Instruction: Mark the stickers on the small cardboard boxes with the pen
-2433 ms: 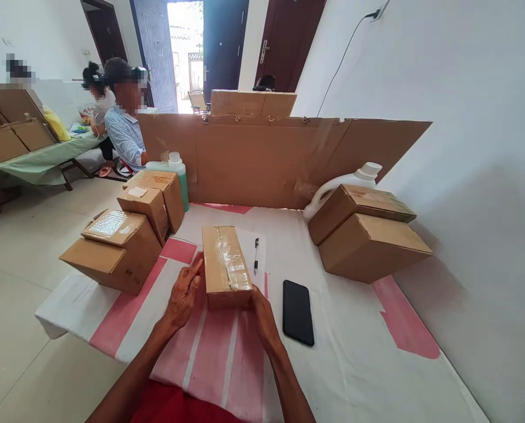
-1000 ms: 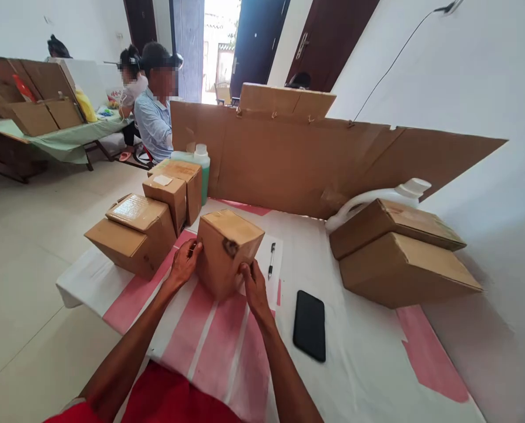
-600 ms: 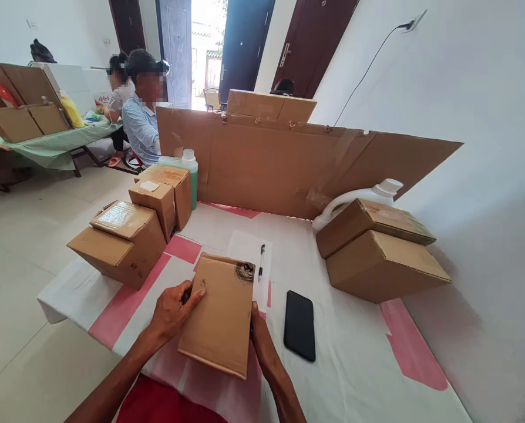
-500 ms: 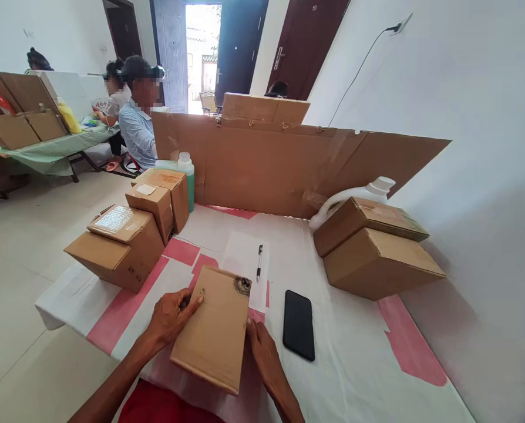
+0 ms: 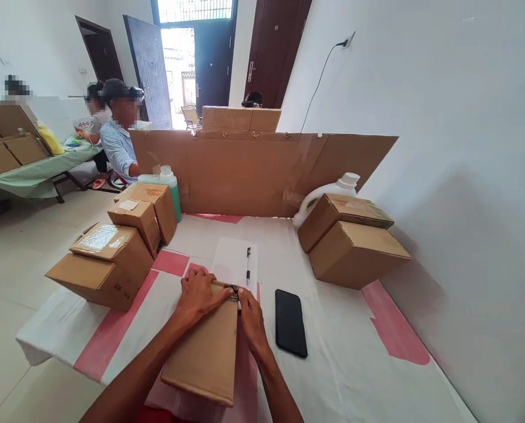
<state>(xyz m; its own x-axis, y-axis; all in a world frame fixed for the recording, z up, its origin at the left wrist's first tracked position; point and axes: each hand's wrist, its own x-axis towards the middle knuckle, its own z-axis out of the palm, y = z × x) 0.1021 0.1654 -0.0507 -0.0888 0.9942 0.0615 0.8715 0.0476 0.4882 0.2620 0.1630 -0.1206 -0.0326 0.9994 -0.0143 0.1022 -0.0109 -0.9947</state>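
Note:
A small brown cardboard box (image 5: 205, 352) lies lengthwise on the white and pink table cloth (image 5: 346, 358), its near end close to my body. My left hand (image 5: 199, 295) rests on the box's far top edge, fingers curled over it. My right hand (image 5: 250, 317) grips the far right corner, fingertips next to a dark mark there. A sheet of paper (image 5: 232, 261) with a pen (image 5: 248, 265) lies just beyond the box. A black phone (image 5: 290, 322) lies flat to the right of my right hand.
Several cardboard boxes (image 5: 108, 252) stack at the left, a green bottle (image 5: 169, 185) behind them. Two boxes (image 5: 353, 244) and a white jug (image 5: 328, 194) sit at the right. A cardboard screen (image 5: 253, 170) stands across the back. Other people (image 5: 117, 138) sit beyond it.
The box was turned over from its taped top onto another face and drawn toward me. Both hands slid up to its far edge.

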